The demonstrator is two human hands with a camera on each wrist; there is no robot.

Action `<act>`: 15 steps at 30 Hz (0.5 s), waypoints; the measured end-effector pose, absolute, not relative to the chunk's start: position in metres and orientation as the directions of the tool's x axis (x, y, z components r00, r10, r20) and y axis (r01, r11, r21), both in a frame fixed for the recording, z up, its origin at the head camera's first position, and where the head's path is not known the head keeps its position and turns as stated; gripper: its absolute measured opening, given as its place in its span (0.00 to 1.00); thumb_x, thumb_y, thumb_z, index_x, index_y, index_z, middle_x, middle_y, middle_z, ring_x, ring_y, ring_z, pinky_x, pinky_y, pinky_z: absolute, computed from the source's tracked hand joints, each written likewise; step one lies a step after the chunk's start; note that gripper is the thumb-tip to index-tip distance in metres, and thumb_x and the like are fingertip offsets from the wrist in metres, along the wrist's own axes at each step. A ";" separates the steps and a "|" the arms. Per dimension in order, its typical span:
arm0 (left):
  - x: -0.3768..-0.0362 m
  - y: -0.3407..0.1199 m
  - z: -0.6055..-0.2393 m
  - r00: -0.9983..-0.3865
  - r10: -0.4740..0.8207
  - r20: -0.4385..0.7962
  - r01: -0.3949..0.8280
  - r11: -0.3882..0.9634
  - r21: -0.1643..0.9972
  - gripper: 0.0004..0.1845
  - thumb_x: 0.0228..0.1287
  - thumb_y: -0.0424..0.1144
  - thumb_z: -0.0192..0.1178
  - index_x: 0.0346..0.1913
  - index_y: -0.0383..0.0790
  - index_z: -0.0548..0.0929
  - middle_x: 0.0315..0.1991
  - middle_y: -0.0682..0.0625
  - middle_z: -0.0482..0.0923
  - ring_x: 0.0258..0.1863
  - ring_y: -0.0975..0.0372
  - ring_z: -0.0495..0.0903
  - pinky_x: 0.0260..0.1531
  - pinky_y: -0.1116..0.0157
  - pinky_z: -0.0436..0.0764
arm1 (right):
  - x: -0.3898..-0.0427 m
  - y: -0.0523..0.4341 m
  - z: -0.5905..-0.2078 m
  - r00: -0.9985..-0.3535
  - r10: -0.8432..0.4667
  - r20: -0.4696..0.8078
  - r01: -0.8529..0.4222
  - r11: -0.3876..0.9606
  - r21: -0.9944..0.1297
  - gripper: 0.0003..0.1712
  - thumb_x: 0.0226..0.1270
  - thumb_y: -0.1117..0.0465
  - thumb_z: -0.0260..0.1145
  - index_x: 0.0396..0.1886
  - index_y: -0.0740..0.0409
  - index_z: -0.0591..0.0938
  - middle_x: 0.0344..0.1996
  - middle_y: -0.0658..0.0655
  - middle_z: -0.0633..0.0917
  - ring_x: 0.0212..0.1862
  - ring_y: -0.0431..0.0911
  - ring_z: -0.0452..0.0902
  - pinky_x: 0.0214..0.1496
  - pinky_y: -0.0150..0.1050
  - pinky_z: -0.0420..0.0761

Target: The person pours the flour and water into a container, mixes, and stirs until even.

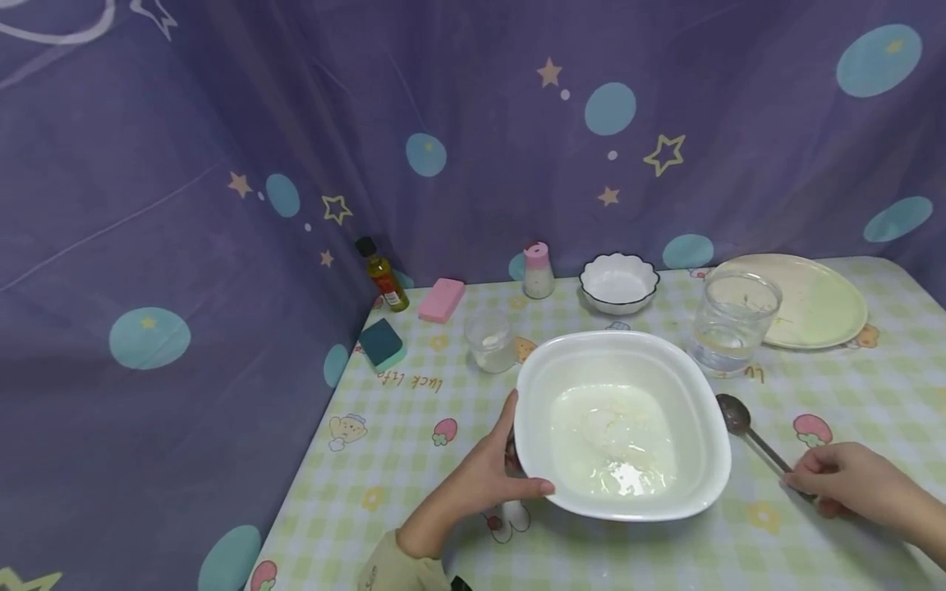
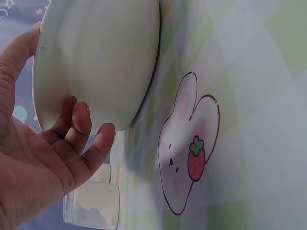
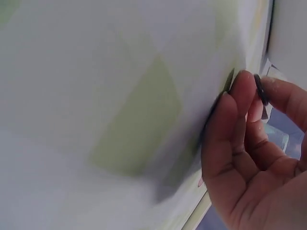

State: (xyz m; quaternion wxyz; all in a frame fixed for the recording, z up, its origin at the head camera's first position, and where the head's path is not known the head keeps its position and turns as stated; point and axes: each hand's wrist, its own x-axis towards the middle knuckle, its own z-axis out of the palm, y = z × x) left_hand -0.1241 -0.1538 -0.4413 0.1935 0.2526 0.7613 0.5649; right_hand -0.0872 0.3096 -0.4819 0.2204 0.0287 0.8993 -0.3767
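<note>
A large white bowl (image 1: 621, 423) with a thin pool of whitish liquid stands on the checked tablecloth (image 1: 414, 460). My left hand (image 1: 488, 476) holds its left rim, thumb on the edge and fingers under the bowl's (image 2: 96, 57) outer wall, as the left wrist view shows with the fingers (image 2: 84, 132) curled beneath. A metal spoon (image 1: 750, 431) lies right of the bowl, its bowl end pointing away. My right hand (image 1: 850, 484) pinches the spoon's handle end near the table; the right wrist view shows the fingertips (image 3: 242, 96) closed on the dark handle (image 3: 260, 90).
Behind the bowl stand a small glass (image 1: 490, 339), a larger glass jar (image 1: 732, 320) with some water, a scalloped white dish (image 1: 618, 281), a pale plate (image 1: 809, 300), a pink-capped shaker (image 1: 538, 269), an oil bottle (image 1: 381, 275), a pink block (image 1: 442, 300) and a teal sponge (image 1: 382, 342). A curtain closes the back and left.
</note>
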 end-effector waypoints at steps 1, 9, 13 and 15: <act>-0.124 -0.154 -0.441 -0.798 0.603 -0.011 0.163 0.232 0.959 0.66 0.53 0.41 0.75 0.78 0.57 0.30 0.56 0.37 0.77 0.43 0.54 0.83 0.41 0.56 0.83 | -0.087 0.311 -0.481 -0.900 -0.111 -0.422 0.231 0.698 -0.678 0.15 0.68 0.50 0.65 0.30 0.58 0.81 0.20 0.49 0.78 0.23 0.43 0.73 0.24 0.33 0.75; -0.125 -0.154 -0.442 -0.794 0.608 -0.013 0.160 0.229 0.960 0.66 0.54 0.42 0.75 0.78 0.57 0.29 0.55 0.37 0.77 0.42 0.53 0.83 0.41 0.57 0.83 | -0.084 0.324 -0.471 -0.908 -0.113 -0.403 0.256 0.613 -0.748 0.25 0.76 0.51 0.55 0.46 0.74 0.77 0.31 0.50 0.84 0.29 0.44 0.79 0.32 0.36 0.83; -0.124 -0.154 -0.440 -0.799 0.601 -0.020 0.163 0.248 0.955 0.66 0.53 0.42 0.75 0.78 0.57 0.30 0.53 0.38 0.78 0.40 0.55 0.83 0.40 0.58 0.83 | -0.087 0.331 -0.466 -0.908 -0.075 -0.413 0.300 0.570 -0.765 0.26 0.77 0.52 0.55 0.48 0.76 0.75 0.32 0.50 0.84 0.29 0.45 0.80 0.33 0.38 0.83; -0.124 -0.154 -0.440 -0.799 0.601 -0.021 0.164 0.250 0.954 0.66 0.53 0.42 0.75 0.78 0.57 0.30 0.52 0.38 0.78 0.40 0.56 0.83 0.40 0.58 0.83 | -0.089 0.333 -0.463 -0.914 -0.047 -0.404 0.311 0.560 -0.768 0.25 0.77 0.52 0.55 0.47 0.75 0.75 0.32 0.49 0.84 0.29 0.46 0.80 0.33 0.39 0.83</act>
